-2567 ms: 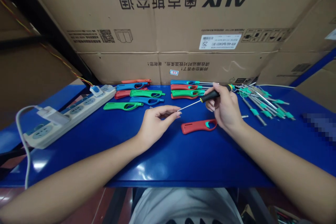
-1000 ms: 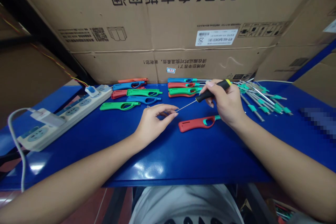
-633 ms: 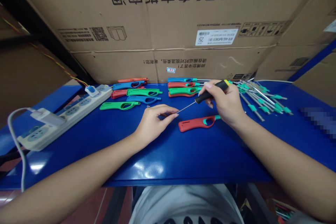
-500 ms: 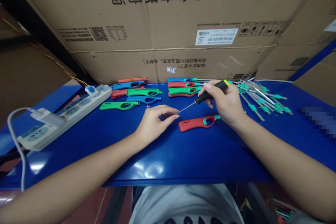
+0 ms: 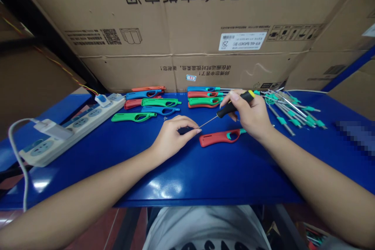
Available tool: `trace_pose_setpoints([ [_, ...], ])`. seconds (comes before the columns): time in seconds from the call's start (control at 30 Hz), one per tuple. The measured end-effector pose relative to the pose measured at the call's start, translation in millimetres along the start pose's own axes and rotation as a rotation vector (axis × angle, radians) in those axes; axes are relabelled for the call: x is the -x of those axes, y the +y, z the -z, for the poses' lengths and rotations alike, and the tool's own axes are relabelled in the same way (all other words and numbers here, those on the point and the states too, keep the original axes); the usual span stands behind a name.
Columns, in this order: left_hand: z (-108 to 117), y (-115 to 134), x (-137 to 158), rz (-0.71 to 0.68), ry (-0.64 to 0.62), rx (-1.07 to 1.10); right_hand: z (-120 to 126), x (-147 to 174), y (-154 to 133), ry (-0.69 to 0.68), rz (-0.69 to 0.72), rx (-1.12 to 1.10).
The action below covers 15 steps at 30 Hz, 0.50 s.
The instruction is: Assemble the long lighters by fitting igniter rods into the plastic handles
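Note:
My right hand grips a screwdriver by its black and yellow handle, with the thin shaft slanting down to the left. At the shaft's tip, the thumb and fingertips of my left hand are pinched together. Whatever they hold there is too small to make out. Just below and between both hands lies a red gas lighter with a green trigger, flat on the blue table. A few tiny screws lie beyond my left hand.
Several coloured lighter shells lie at the back left. Lighters with metal tubes are stacked at the back middle. A pile of metal tubes with green parts lies right. A power strip runs along the left; a cardboard box stands behind.
The screwdriver and my right hand have shifted very slightly. My left hand keeps its pinch at the tip, and the red lighter has not moved.

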State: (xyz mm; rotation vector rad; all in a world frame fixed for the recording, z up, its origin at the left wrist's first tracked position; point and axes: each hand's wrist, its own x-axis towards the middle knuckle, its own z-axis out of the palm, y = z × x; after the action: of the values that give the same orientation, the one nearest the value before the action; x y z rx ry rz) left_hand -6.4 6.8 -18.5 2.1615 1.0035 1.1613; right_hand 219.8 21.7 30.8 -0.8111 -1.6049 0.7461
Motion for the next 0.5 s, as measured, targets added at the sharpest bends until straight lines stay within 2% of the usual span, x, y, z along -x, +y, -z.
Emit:
trace_pose_setpoints([
  [0.17,-8,2,3,0.041,-0.069,0.12,-6,7,-4,0.0,0.097,-0.007],
  [0.33,-17,13,10,0.031,-0.155,0.178,-7,17,-7,0.182,0.324,0.267],
  [0.4,-19,16,12,0.032,-0.169,0.186,-4,19,-9,0.111,0.343,0.316],
  [0.5,-19,16,13,0.024,-0.173,0.167,-1,17,-10,-0.158,0.255,0.224],
])
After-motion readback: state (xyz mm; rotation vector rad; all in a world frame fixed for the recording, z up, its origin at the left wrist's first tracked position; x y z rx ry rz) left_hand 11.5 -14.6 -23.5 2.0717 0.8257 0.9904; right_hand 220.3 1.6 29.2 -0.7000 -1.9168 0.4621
